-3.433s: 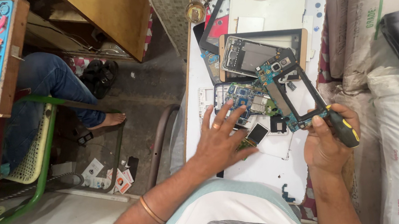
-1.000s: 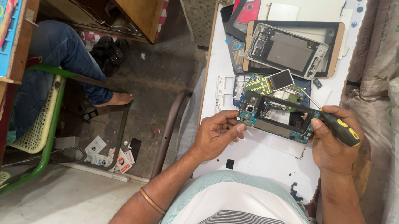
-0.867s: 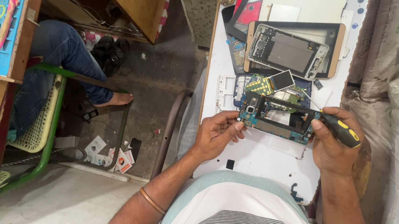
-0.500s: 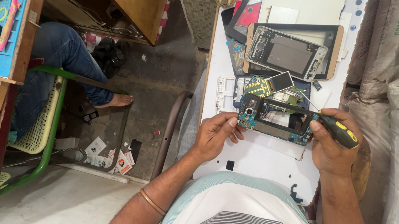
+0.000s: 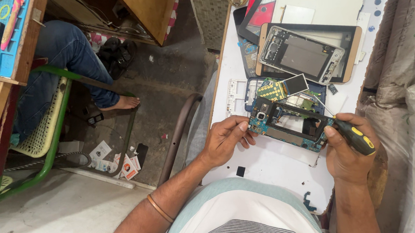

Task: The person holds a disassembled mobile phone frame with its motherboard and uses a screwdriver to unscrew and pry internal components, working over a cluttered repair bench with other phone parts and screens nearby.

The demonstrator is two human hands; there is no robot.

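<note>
- Left hand pinching the near-left end of a blue phone circuit frame, grip pressed onto its edge, steadying it just above the white counter.
- Right hand wrapped tight round a black-and-yellow screwdriver, thin shaft angled up and left toward the frame's far-right corner.
- Tip resting at or just beside that corner; exact contact too small to tell.
- Step in hand, by the look of it: working a screw on the board, frame held still for the tool.
- Next move likely calls for seating the tip squarely, keeping the frame from twisting, light pressure only.
- Beyond the frame: a small green and gold board and an opened phone shell in a tan bezel.
- Off to the left, another person's leg in jeans beside a green chair.
</note>
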